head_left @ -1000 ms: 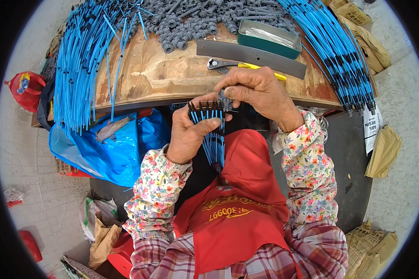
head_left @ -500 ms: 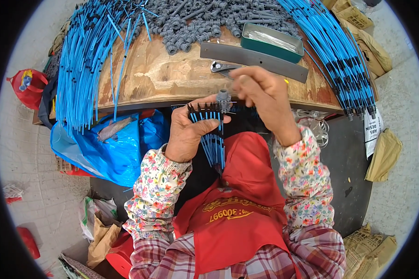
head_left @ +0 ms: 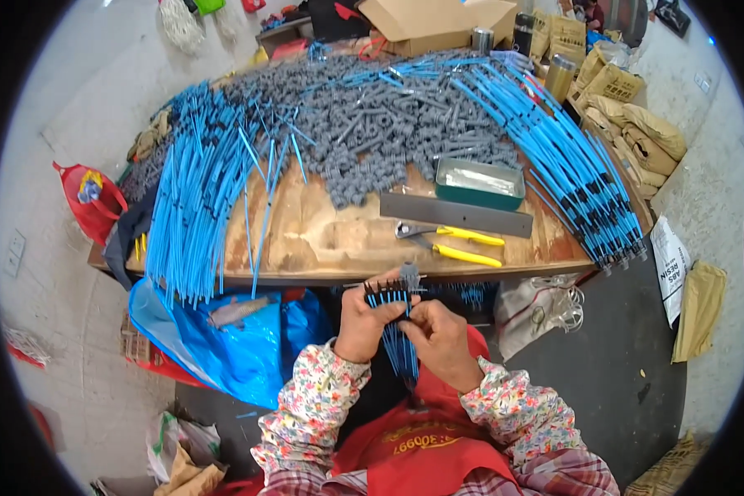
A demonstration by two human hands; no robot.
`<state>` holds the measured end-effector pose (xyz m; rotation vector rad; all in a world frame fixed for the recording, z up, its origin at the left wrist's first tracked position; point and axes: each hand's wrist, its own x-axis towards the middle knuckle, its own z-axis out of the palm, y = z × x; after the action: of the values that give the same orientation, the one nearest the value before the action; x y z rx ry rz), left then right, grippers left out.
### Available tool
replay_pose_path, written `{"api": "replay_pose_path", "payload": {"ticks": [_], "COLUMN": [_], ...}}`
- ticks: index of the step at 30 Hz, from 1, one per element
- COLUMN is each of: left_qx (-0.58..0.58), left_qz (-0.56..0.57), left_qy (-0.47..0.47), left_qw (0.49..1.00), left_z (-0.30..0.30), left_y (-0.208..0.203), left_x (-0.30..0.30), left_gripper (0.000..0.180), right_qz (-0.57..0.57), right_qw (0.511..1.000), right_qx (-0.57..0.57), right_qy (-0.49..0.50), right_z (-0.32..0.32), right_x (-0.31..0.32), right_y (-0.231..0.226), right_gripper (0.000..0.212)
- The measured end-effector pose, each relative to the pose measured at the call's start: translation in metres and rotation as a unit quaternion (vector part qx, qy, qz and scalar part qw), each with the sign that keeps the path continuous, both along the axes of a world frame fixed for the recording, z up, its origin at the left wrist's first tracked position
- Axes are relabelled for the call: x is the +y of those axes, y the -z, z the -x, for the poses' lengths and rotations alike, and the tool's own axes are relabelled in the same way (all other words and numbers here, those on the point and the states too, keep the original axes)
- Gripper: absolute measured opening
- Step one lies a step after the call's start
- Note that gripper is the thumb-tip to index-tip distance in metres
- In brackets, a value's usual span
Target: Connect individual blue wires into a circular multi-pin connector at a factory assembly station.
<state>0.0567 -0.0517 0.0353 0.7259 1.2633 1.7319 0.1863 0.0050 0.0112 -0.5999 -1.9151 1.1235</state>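
Observation:
Over my lap, my left hand (head_left: 360,329) grips a fan of thin blue rods (head_left: 400,351) with black tips. The tips stand side by side in a row at the top, and the rods narrow together toward the bottom. A grey ribbed plastic fitting (head_left: 408,271) sits at the right end of that row, with thin pale pins or wires by it. My right hand (head_left: 444,337) is closed, its thumb and fingers pinching at the right edge of the rods. Its fingers partly hide what they grip.
On the wooden table (head_left: 331,240) lie yellow-handled pliers (head_left: 463,246), a flat metal bar (head_left: 455,215), a green tin of pins (head_left: 479,195), a heap of grey fittings (head_left: 372,124), and blue rods left (head_left: 194,215) and right (head_left: 546,149). A blue plastic bag (head_left: 264,355) hangs below.
My right hand has come down from above the fitting to the right side of the rods. The view has tilted up, showing more of the table and its far side.

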Motion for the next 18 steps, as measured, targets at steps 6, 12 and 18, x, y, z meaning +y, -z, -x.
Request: {"api": "replay_pose_path", "payload": {"ticks": [6, 12, 18], "left_qx": [-0.020, 0.085, -0.007], "left_qz": [-0.008, 0.014, -0.001], "left_qy": [-0.013, -0.023, -0.023], "left_qw": [1.000, 0.996, 1.000], "left_z": [-0.002, 0.009, 0.005], "left_y": [0.003, 0.010, -0.002], "left_x": [-0.002, 0.001, 0.006], "left_gripper": [0.045, 0.043, 0.044], "right_qz": [-0.031, -0.087, -0.064], "right_qw": [0.999, 0.996, 0.997], "right_qx": [-0.020, -0.010, 0.015], "right_qy": [0.022, 0.035, 0.027], "right_z": [0.003, 0.013, 0.017], "right_x": [-0.002, 0.006, 0.009], "right_y": [-0.008, -0.008, -0.001], "right_gripper": [0.020, 0.017, 0.017]}}
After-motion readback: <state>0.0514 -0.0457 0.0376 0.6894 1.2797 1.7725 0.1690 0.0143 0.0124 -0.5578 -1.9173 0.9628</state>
